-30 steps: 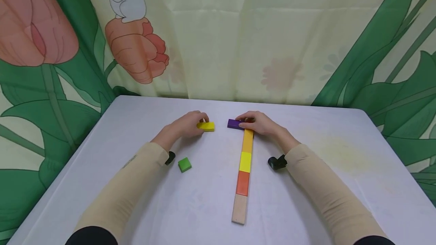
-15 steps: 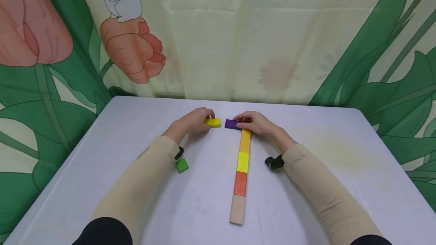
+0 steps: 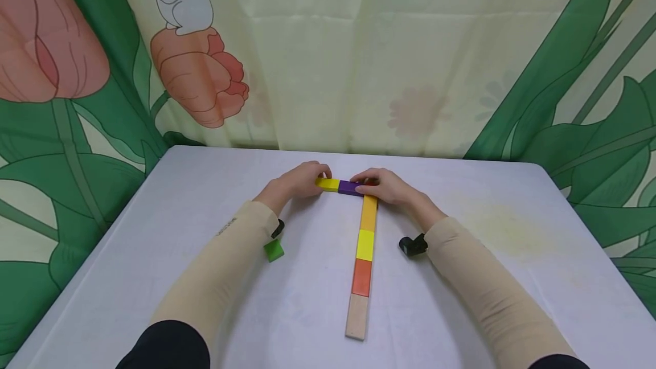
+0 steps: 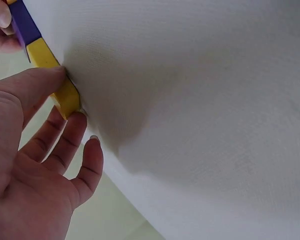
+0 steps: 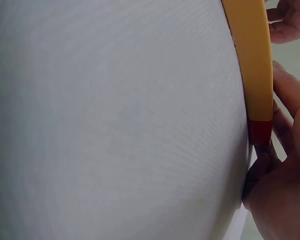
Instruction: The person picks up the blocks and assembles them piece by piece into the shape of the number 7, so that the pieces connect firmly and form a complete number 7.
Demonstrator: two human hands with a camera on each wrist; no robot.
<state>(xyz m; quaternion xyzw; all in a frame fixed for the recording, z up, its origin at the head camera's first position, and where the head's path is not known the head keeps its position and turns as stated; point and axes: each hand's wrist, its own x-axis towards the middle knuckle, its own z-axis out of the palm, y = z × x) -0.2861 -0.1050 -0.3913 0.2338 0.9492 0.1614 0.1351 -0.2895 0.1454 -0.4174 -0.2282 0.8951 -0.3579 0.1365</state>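
My left hand (image 3: 302, 181) pinches a yellow block (image 3: 328, 185) between thumb and fingers near the far table edge. Its right end meets a purple block (image 3: 348, 188), and the two form a short crosswise row. My right hand (image 3: 388, 187) holds the purple block with thumb in front and fingers behind. Partly hidden under that hand, a dark red block (image 5: 260, 133) shows in the right wrist view. From there a straight column runs toward me: an orange block (image 3: 369, 213), a second yellow block (image 3: 365, 245), an orange-red block (image 3: 361, 277) and a plain wooden block (image 3: 357, 316).
A green block (image 3: 274, 250) lies turned at an angle beside the left forearm, apart from the column. White cloth covers the table (image 3: 461, 300). Behind it hangs a printed curtain (image 3: 318, 73). Each wrist carries a small black camera (image 3: 413, 245).
My left hand has carried the yellow block rightward until it meets the purple block, closing the gap between them. The right hand keeps its hold. The head view has shifted slightly.
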